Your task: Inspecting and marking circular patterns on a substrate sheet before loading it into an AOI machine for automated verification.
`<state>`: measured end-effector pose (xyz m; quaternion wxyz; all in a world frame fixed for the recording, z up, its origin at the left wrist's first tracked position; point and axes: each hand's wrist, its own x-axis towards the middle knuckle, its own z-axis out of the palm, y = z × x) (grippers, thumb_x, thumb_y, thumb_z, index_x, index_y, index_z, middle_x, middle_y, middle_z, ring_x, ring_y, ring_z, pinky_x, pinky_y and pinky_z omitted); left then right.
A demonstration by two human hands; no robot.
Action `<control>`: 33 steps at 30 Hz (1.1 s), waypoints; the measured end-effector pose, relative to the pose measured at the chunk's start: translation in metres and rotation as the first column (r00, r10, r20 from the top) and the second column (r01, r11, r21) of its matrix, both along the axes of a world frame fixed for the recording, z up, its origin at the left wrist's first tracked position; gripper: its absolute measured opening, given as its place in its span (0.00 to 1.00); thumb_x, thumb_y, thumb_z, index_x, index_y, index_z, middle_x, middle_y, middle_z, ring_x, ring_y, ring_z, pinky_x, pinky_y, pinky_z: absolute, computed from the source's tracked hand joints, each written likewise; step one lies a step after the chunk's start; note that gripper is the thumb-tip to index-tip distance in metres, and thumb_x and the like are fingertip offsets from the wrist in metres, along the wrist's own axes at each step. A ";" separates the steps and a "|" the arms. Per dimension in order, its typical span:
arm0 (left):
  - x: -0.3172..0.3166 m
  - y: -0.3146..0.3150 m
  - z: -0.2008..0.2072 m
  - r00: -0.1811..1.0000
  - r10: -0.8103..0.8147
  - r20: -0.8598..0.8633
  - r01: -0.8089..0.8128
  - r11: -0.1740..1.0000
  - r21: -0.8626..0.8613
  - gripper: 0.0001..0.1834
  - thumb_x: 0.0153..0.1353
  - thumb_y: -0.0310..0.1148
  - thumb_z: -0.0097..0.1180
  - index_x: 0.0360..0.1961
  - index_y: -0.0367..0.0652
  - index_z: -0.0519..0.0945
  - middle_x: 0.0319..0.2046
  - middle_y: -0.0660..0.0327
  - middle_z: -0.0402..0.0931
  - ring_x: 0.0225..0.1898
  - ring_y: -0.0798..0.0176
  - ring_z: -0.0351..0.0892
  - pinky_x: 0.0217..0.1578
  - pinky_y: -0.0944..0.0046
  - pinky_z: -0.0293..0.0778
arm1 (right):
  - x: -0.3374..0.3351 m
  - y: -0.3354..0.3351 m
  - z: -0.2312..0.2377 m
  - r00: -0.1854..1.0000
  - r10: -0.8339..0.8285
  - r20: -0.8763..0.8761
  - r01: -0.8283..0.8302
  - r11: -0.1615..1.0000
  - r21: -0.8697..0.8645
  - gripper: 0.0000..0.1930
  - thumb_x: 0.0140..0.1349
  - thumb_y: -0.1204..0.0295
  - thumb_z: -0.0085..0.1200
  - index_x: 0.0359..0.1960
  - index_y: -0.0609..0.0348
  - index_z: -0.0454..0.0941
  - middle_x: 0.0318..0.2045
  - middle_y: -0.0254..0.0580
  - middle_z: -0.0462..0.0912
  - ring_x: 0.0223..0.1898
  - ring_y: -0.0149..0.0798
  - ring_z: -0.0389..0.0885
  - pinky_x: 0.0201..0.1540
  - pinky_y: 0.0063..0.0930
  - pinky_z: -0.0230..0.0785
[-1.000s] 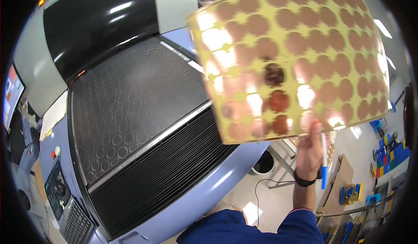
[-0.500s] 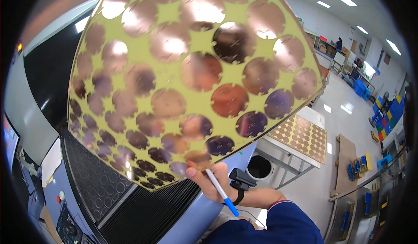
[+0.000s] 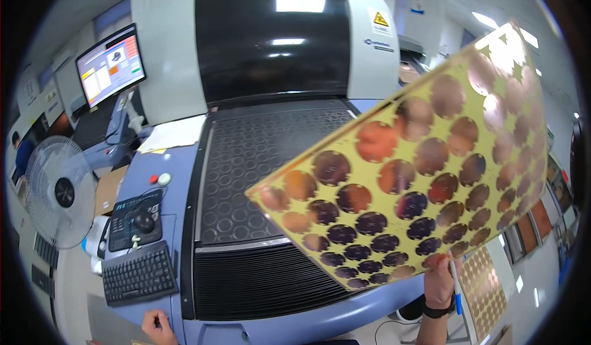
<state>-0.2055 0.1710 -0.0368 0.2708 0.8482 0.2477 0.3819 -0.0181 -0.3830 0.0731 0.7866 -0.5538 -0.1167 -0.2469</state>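
Observation:
My right hand [image 3: 438,286], wearing a dark wristband, grips the lower edge of a large yellow-green circuit board panel [image 3: 411,167] covered with round copper-coloured discs. The panel is tilted up over the right part of the machine bed and hides some of it. A white marker with a blue end [image 3: 457,302] is tucked in the same hand, pointing down. Near the bottom edge, left of the machine, my left hand [image 3: 159,329] has its fingers curled in, and nothing shows in them.
Ahead stands a large machine with a dark hood [image 3: 271,52] and a black bed of ring shapes [image 3: 234,178]. On its left are a keyboard [image 3: 140,273], mouse [image 3: 144,220], papers [image 3: 175,134], monitor [image 3: 111,66] and fan [image 3: 61,191]. Another disc panel [image 3: 483,289] lies at right.
My view has turned left toward the machine. The panel, which filled the upper view, now appears lower and to the right, still in my right hand. My left hand has come into view.

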 end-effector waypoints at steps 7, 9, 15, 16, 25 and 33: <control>0.003 -0.015 0.013 0.989 0.034 0.141 -0.029 0.999 -0.037 0.06 0.58 0.21 0.54 0.24 0.33 0.75 0.20 0.58 0.70 0.22 0.63 0.65 0.24 0.62 0.60 | 0.000 -0.012 -0.024 0.985 0.172 -0.015 -0.169 0.981 0.100 0.13 0.74 0.72 0.47 0.57 0.56 0.69 0.43 0.39 0.83 0.43 0.32 0.81 0.47 0.29 0.73; 0.001 -0.015 0.015 0.991 0.034 0.130 -0.031 0.999 -0.023 0.05 0.58 0.21 0.55 0.25 0.33 0.77 0.21 0.57 0.72 0.22 0.63 0.68 0.25 0.63 0.62 | 0.000 -0.018 -0.029 0.980 0.185 -0.068 -0.169 0.967 0.189 0.17 0.72 0.71 0.51 0.60 0.56 0.68 0.45 0.40 0.82 0.46 0.34 0.81 0.49 0.32 0.74; 0.004 -0.020 0.022 0.990 0.014 0.138 -0.011 1.000 -0.025 0.04 0.59 0.21 0.56 0.27 0.33 0.78 0.21 0.56 0.74 0.22 0.61 0.70 0.25 0.63 0.63 | -0.011 0.005 -0.009 0.906 0.409 -0.107 -0.323 0.833 0.448 0.29 0.61 0.80 0.55 0.65 0.65 0.64 0.53 0.49 0.81 0.50 0.46 0.83 0.55 0.40 0.79; 0.004 -0.018 0.020 0.990 0.021 0.137 -0.018 0.999 -0.028 0.04 0.59 0.22 0.56 0.27 0.33 0.79 0.22 0.56 0.74 0.22 0.61 0.71 0.25 0.63 0.63 | -0.014 0.005 -0.007 0.867 0.482 -0.128 -0.402 0.827 0.393 0.30 0.57 0.82 0.54 0.64 0.67 0.64 0.52 0.51 0.81 0.51 0.46 0.83 0.54 0.41 0.79; 0.009 -0.024 0.025 0.991 -0.003 0.135 0.007 1.000 -0.028 0.04 0.59 0.22 0.55 0.27 0.33 0.79 0.24 0.55 0.77 0.24 0.59 0.74 0.28 0.63 0.67 | -0.024 0.107 0.036 0.720 0.529 -0.449 -0.290 0.818 0.497 0.21 0.65 0.82 0.50 0.60 0.69 0.66 0.51 0.53 0.80 0.50 0.44 0.84 0.47 0.33 0.85; 0.002 -0.021 0.019 0.993 0.059 0.106 -0.052 0.996 -0.073 0.08 0.64 0.25 0.53 0.28 0.32 0.78 0.23 0.60 0.78 0.26 0.68 0.74 0.30 0.67 0.69 | 0.103 0.208 0.061 0.825 0.564 0.033 -0.511 0.770 -0.382 0.57 0.57 0.78 0.65 0.76 0.64 0.29 0.74 0.73 0.44 0.76 0.55 0.49 0.72 0.42 0.55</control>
